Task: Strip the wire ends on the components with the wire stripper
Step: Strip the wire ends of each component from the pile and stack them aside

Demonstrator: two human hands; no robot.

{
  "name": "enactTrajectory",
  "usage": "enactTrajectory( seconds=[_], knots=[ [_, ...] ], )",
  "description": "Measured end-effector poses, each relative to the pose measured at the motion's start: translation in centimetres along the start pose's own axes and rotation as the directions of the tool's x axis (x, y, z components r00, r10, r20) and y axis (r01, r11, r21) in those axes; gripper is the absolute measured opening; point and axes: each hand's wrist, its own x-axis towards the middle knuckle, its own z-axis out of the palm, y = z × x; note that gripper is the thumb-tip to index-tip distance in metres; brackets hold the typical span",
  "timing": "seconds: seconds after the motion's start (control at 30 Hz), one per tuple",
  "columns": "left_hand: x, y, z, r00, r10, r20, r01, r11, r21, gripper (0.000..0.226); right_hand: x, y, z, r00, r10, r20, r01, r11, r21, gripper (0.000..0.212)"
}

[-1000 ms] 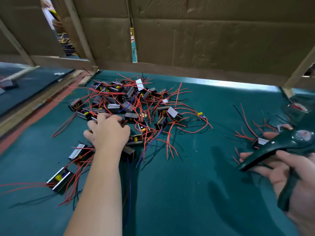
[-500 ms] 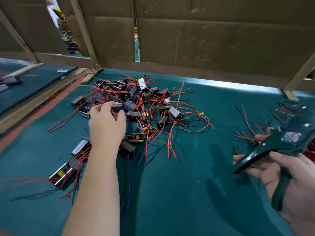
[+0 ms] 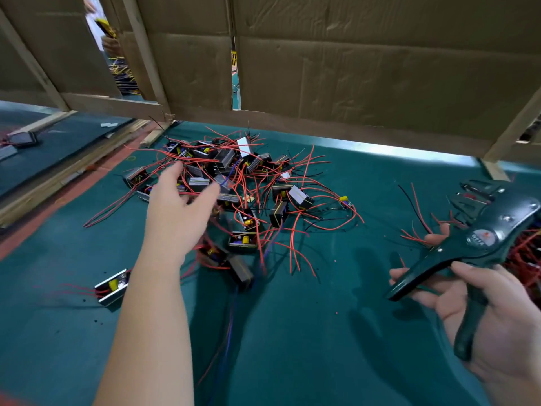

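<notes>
Wire stripper (image 3: 480,241) clasped in right hand (image 3: 509,317), fingers and thumb curled round its dark handles, jaws raised at the right side of green mat (image 3: 322,332). Left hand (image 3: 175,212) spread, holding nothing, over tangled pile of components (image 3: 248,183) with red wires. One stray component (image 3: 112,287) apart, beside left forearm. Cardboard wall (image 3: 351,68) behind.

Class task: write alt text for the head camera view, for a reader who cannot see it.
A person's left hand is spread open over a tangled pile of small components with red wires on a green table. The right hand grips a dark wire stripper. Cardboard panels stand behind.
</notes>
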Motion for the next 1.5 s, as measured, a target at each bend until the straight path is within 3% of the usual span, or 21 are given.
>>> enactTrajectory(
  seconds=[0.07, 0.1, 0.17, 0.27, 0.4, 0.53, 0.63, 0.73, 0.8, 0.87, 0.97, 1.07, 1.2, 1.27, 1.3, 1.37, 1.47, 1.5],
  knots=[
    [-0.2, 0.6, 0.1, 0.996, 0.063, -0.064, -0.079, 0.952, -0.296, 0.053, 0.1, 0.1, -0.2, 1.0, 0.014, 0.014, -0.015, 1.0, 0.023, 0.043],
    [-0.3, 0.7, 0.0, 0.986, 0.099, -0.132, -0.135, 0.943, -0.303, 0.048, 0.2, 0.1, -0.3, 1.0, 0.015, 0.021, -0.015, 0.999, 0.028, 0.044],
    [-0.2, 0.7, -0.2, 0.95, 0.165, -0.264, -0.202, 0.972, -0.12, 0.048, 0.2, 0.1, -0.3, 0.999, 0.017, 0.027, -0.017, 0.999, 0.028, 0.046],
    [-0.2, 0.2, -0.6, 0.946, 0.119, -0.302, -0.065, 0.981, 0.186, 0.046, 0.2, 0.1, -0.2, 1.0, 0.022, 0.022, -0.023, 0.999, 0.037, 0.046],
    [-0.3, -0.3, -1.0, 0.985, -0.066, -0.16, 0.136, 0.865, 0.483, 0.022, 0.3, 0.3, -0.5, 1.0, 0.027, 0.01, -0.027, 0.999, 0.041, 0.037],
    [-0.6, 0.1, -1.1, 0.967, -0.244, 0.077, 0.146, 0.771, 0.62, 0.062, 0.3, 0.4, -0.5, 1.0, 0.022, 0.018, -0.023, 0.998, 0.055, 0.036],
    [-1.0, 0.1, -0.9, 0.874, -0.397, 0.279, 0.085, 0.691, 0.718, 0.075, 0.3, 0.5, -0.5, 0.999, 0.023, 0.024, -0.024, 0.998, 0.058, 0.037],
    [-1.2, 0.0, -1.2, 0.807, -0.397, 0.437, -0.012, 0.729, 0.684, 0.075, 0.4, 0.7, -0.6, 0.999, 0.028, 0.032, -0.03, 0.998, 0.057, 0.038],
    [-1.6, 0.2, -1.4, 0.744, -0.386, 0.545, -0.103, 0.74, 0.665, 0.103, 0.4, 0.8, -0.7, 0.999, 0.029, 0.044, -0.032, 0.998, 0.058, 0.037],
    [-1.9, 0.5, -1.2, 0.711, -0.387, 0.587, -0.185, 0.703, 0.687, 0.127, 0.4, 0.8, -0.7, 0.999, 0.032, 0.041, -0.035, 0.998, 0.056, 0.036],
    [-2.3, 1.1, -0.4, 0.705, -0.381, 0.599, -0.259, 0.648, 0.716, 0.122, 0.5, 0.8, -0.9, 0.999, 0.041, 0.036, -0.043, 0.997, 0.059, 0.036],
    [-2.4, 1.2, 0.1, 0.706, -0.32, 0.631, -0.286, 0.687, 0.668, 0.096, 0.5, 0.9, -0.9, 0.998, 0.054, 0.041, -0.056, 0.997, 0.058, 0.035],
    [-2.0, 0.1, 0.1, 0.726, -0.165, 0.668, -0.237, 0.852, 0.468, 0.056, 0.6, 0.8, -0.6, 0.998, 0.059, 0.019, -0.06, 0.996, 0.072, 0.036],
    [-1.9, -0.3, 0.2, 0.733, -0.065, 0.677, -0.244, 0.904, 0.351, 0.045, 0.5, 0.7, -0.6, 0.997, 0.062, 0.048, -0.066, 0.994, 0.087, 0.025],
    [-1.9, -0.4, 0.4, 0.755, -0.003, 0.655, -0.258, 0.918, 0.301, 0.043, 0.5, 0.6, -0.4, 0.995, 0.069, 0.07, -0.076, 0.992, 0.098, 0.026],
    [-1.8, -0.1, 0.6, 0.815, 0.129, 0.566, -0.285, 0.938, 0.197, 0.045, 0.7, 0.4, -0.5, 0.993, 0.084, 0.084, -0.096, 0.984, 0.151, 0.053],
    [-1.9, 0.9, 0.9, 0.884, 0.267, 0.385, -0.285, 0.959, -0.012, 0.053, 0.9, 0.4, -0.5, 0.987, 0.085, 0.139, -0.136, 0.902, 0.409, 0.065],
    [-2.0, 1.2, 1.0, 0.902, 0.299, 0.312, -0.299, 0.953, -0.049, 0.053, 1.0, 0.3, -0.5, 0.988, 0.092, 0.123, -0.133, 0.916, 0.379, 0.07]
  ],
)
